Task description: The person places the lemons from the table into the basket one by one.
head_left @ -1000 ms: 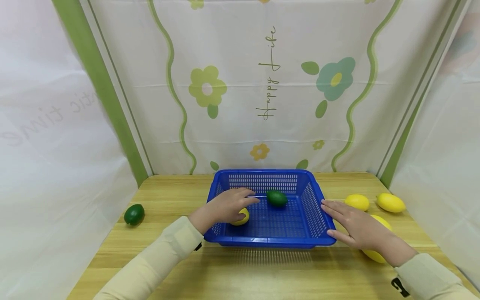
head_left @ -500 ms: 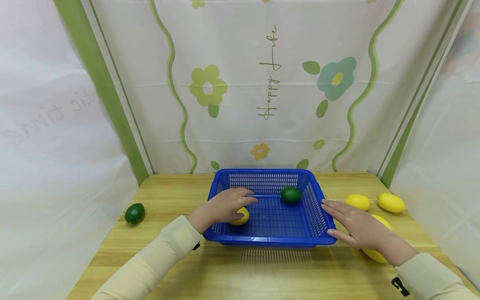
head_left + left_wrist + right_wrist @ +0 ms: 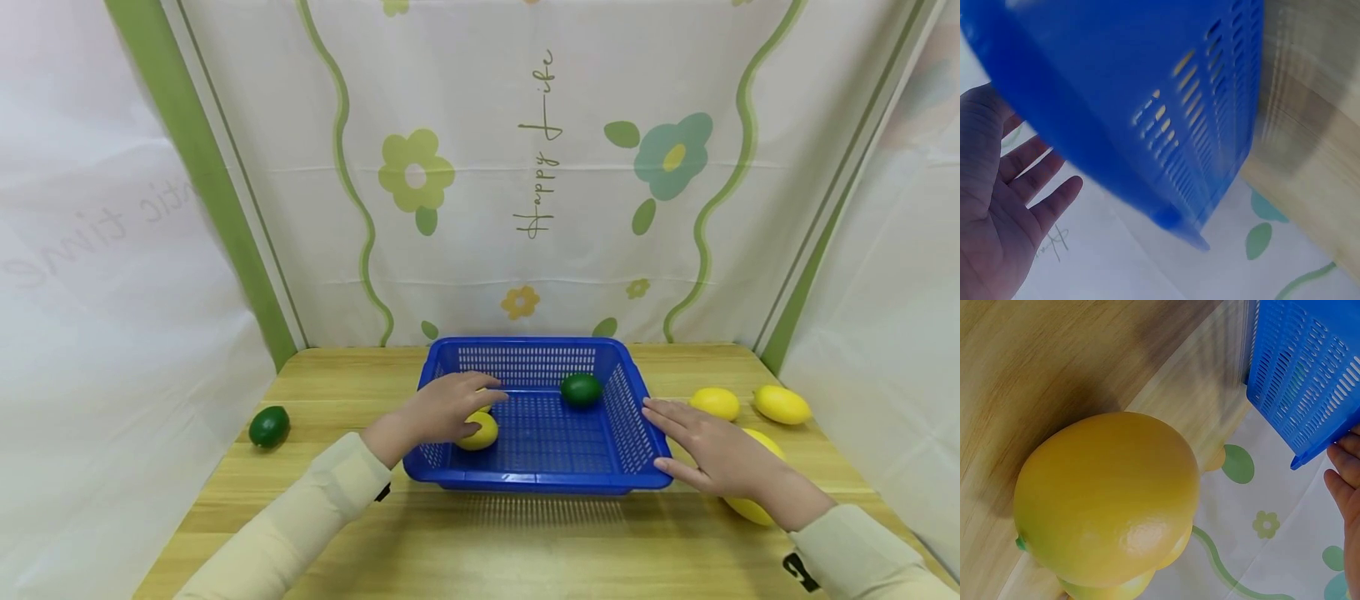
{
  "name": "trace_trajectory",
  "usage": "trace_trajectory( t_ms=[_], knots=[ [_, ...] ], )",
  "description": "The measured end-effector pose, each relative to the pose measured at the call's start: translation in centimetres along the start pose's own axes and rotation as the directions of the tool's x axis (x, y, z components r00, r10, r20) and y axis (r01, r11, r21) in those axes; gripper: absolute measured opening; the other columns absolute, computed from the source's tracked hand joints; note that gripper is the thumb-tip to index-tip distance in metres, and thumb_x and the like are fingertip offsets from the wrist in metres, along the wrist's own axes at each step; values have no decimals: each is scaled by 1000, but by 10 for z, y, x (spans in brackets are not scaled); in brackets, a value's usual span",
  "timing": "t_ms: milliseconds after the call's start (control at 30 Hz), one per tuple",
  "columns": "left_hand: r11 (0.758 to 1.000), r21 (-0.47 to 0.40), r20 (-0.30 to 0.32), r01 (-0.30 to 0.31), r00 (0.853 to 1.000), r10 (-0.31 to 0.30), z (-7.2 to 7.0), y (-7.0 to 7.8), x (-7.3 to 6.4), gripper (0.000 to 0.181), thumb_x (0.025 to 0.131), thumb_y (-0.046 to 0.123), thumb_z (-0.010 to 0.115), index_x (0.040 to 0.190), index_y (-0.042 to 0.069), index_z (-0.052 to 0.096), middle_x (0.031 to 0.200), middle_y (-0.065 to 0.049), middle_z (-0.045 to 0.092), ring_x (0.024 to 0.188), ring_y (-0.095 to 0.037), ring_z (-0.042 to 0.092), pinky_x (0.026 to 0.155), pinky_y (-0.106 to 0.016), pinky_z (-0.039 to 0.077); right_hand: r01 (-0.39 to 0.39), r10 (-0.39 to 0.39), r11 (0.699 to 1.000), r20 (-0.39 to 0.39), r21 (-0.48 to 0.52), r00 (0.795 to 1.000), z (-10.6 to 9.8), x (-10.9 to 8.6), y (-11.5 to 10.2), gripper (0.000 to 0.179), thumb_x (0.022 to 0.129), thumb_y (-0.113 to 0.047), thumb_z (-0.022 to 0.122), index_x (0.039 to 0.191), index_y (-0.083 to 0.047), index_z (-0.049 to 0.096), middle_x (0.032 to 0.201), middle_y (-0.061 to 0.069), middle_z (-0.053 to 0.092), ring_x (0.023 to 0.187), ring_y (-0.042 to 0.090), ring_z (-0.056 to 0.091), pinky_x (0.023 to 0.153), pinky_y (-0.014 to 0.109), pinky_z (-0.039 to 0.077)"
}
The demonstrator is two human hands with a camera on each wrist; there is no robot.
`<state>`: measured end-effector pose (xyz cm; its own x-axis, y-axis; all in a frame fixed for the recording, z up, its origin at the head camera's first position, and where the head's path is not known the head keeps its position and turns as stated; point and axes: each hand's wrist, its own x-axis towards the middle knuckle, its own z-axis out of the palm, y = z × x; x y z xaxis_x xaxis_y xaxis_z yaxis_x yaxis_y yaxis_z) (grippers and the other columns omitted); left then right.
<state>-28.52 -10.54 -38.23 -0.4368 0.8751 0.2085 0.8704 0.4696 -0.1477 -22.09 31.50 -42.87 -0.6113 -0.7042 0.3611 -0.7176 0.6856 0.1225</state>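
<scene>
A blue slotted plastic basket (image 3: 540, 482) stands on the table. Over its left side is my left hand (image 3: 438, 410), fingers loosely extended and holding nothing. Just below that hand lies a yellow lemon (image 3: 480, 433), with another lemon (image 3: 483, 407) behind it, partly hidden by the fingers. In the basket's back right corner rests a dark green fruit (image 3: 581, 390), kind unclear. My right hand (image 3: 716, 450) rests its straight fingertips against the basket's right rim. In the left wrist view, the left palm (image 3: 997, 240) shows bare beside the rim.
A large yellow fruit (image 3: 753, 508) sits partly behind my right hand, filling much of the right wrist view. Two lemons, one nearer (image 3: 714, 404) and one farther right (image 3: 782, 405), lie beyond it. A green fruit (image 3: 269, 427) lies at far left. A printed curtain (image 3: 525, 167) rises behind.
The green fruit in the basket has rolled right into the back corner. My left hand has drawn slightly left, uncovering more of the lemons. The right hand has stayed put.
</scene>
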Motion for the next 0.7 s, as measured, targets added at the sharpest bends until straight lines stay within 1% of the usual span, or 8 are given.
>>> trace_trajectory(
  t_ms=[167,267,433,533,700],
  knots=[
    [1000,-2,7,27,1000,-27,-5,-3,-8,52,82,18,79,129,10,61,131,-12,57,119,-28,56,101,-40,46,-10,10,1000,5,1,1000,0,0,0,64,89,-39,69,136,1,55,141,17,50,124,36,50,111,12,1],
    [999,-4,-7,35,999,-35,-8,-6,-14,51,82,16,79,129,9,61,130,-14,58,119,-30,55,100,-41,47,-14,14,1000,6,1,1000,0,-1,0,64,89,-40,69,136,1,55,141,16,50,125,36,50,110,12,2],
    [999,5,-49,37,998,-36,-13,-12,-25,52,80,15,80,128,8,61,129,-15,58,119,-30,55,99,-42,48,-14,14,1000,7,3,1000,1,0,0,64,89,-39,69,136,1,54,142,16,50,125,36,50,111,12,2],
    [999,-14,-80,39,996,-40,-18,-14,-32,53,79,13,81,127,6,61,128,-18,58,117,-32,56,96,-43,49,-10,10,1000,8,4,1000,0,0,0,64,89,-39,69,136,1,54,141,17,50,124,36,50,111,12,1],
    [997,-35,-123,63,990,-67,-23,-21,-46,53,77,9,82,125,4,61,126,-20,58,113,-35,58,93,-44,52,-4,4,1000,-5,8,1000,-1,1,-1,63,89,-38,70,135,3,55,140,18,51,123,37,51,111,12,2]
  ],
)
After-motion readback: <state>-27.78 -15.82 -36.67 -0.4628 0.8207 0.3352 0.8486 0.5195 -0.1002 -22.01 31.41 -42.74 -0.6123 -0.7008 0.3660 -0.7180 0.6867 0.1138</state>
